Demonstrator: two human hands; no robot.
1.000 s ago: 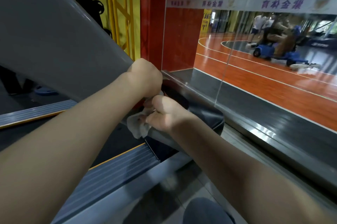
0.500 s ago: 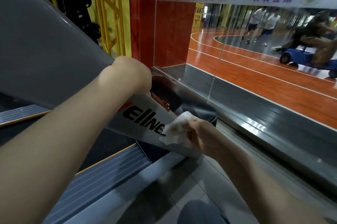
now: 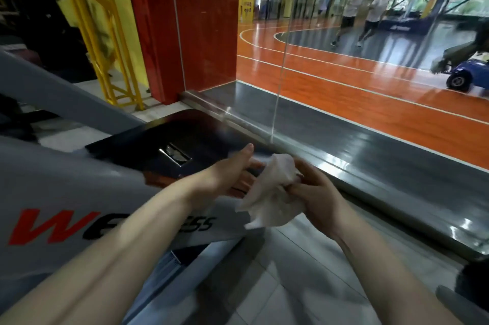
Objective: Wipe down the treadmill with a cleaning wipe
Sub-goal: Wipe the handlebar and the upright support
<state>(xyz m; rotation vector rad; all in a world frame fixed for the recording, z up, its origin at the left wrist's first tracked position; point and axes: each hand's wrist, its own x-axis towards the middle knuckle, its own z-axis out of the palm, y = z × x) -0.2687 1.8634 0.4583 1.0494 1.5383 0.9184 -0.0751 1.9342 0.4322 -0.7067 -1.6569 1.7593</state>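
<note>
loosely crumpled white wipe (image 3: 270,189)

Grey tiled floor (image 3: 277,279) carries treadmill (image 3: 66,192); yellow metal frame (image 3: 116,81) stands beyond, near red pillar (image 3: 201,33).

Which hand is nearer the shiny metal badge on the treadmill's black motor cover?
Left. The left hand hovers just right of the metal badge on the black motor cover; the right hand, gripping the crumpled white wipe, is farther right.
</note>
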